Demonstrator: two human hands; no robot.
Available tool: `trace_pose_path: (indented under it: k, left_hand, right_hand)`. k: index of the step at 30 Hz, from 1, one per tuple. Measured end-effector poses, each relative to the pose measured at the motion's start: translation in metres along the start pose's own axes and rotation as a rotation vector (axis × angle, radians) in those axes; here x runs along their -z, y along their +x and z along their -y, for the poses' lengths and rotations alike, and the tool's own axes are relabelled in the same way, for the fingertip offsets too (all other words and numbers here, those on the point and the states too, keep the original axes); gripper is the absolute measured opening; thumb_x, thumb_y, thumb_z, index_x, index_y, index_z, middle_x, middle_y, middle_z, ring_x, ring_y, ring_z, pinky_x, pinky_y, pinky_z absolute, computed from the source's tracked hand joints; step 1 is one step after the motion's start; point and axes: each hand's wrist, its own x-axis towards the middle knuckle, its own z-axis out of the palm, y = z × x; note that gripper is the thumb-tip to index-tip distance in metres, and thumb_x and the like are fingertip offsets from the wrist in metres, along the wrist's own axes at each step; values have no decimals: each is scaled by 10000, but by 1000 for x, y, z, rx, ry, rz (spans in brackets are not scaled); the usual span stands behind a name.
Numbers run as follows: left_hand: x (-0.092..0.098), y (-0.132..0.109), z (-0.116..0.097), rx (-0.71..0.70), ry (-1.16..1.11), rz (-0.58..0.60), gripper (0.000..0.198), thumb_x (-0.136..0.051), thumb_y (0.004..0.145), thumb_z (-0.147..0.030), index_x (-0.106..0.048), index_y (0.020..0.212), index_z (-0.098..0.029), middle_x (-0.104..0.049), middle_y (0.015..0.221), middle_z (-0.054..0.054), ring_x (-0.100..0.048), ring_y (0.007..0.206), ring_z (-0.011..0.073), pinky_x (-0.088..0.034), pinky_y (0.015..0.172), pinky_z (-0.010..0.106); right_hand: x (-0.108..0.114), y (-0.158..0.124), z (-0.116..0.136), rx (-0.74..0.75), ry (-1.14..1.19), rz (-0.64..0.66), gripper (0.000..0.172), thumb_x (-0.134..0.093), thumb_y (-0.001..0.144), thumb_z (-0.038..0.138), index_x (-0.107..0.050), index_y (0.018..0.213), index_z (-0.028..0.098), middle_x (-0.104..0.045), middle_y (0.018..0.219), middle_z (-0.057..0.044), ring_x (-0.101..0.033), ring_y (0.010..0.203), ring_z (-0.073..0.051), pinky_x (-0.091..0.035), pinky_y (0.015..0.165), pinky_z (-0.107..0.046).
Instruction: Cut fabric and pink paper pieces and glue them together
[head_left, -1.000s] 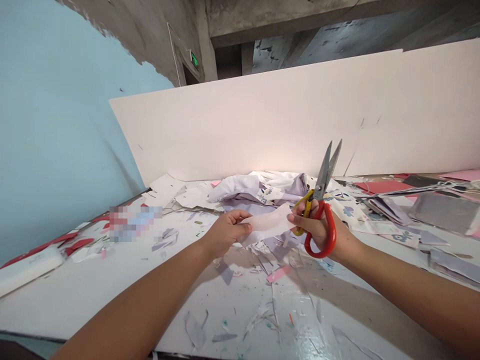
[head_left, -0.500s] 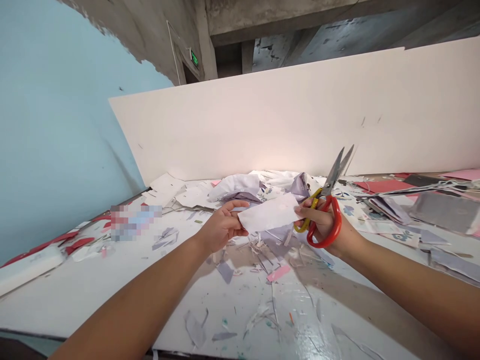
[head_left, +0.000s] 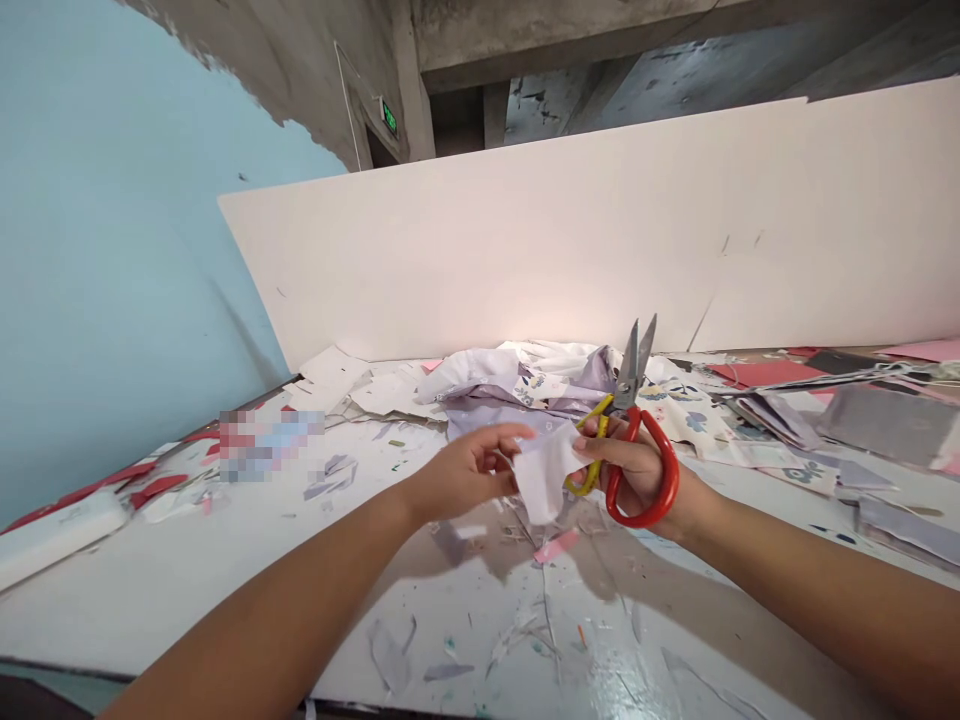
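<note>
Holding open scissors (head_left: 630,375), the right hand (head_left: 637,472) touches the paper's (head_left: 544,472) edge.

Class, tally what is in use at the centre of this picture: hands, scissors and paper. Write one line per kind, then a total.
Hands: 2 (left hand, right hand)
Scissors: 1
White paper piece: 1
Total: 4

A craft workshop, with raw concrete beams (head_left: 555,40) above a scrap-littered white workbench (head_left: 187,610)
</note>
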Motion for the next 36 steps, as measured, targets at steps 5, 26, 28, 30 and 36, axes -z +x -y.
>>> trace_pose_path:
  k: [5,26,28,30,36]
  left_hand:
    - [-13,-6,-7,-165,532,203,179,-532,744,-299,-627,874,-219,-513,883,51,-501,770,149,-411,655,247]
    - [-24,4,2,177,-225,-237,224,-682,589,-255,-566,758,-163,-617,740,22,-566,636,133,-426,607,261]
    - [-23,5,3,174,-245,-299,217,-684,562,-221,-554,729,-173,-598,695,-9,-542,586,108,-413,554,231]
    - [-22,5,4,181,-260,-353,209,-664,562,-198,-544,733,-189,-572,654,-37,-510,532,86,-391,506,210]
    - [-17,4,2,27,-280,-364,211,-656,591,-197,-511,745,-199,-583,774,-11,-534,636,112,-411,547,223]
  right_hand:
    - [-7,-6,-6,-25,-129,67,239,-692,573,162,-477,672,191,-477,604,61,-524,456,-106,-464,449,-261]
    - [-10,-7,9,-4,-150,223,216,-657,642,367,-595,620,161,-566,623,-18,-525,515,-122,-425,480,-255]
    - [-7,-5,6,-7,-152,144,219,-692,603,348,-587,630,158,-573,620,-17,-533,536,-126,-413,466,-244]
    - [-5,-4,2,-14,-160,98,236,-727,558,307,-562,637,158,-578,645,-8,-527,526,-119,-409,457,-243]
    - [-4,-4,-12,-8,-189,144,302,-708,511,128,-424,594,186,-562,608,35,-496,470,-94,-396,472,-244]
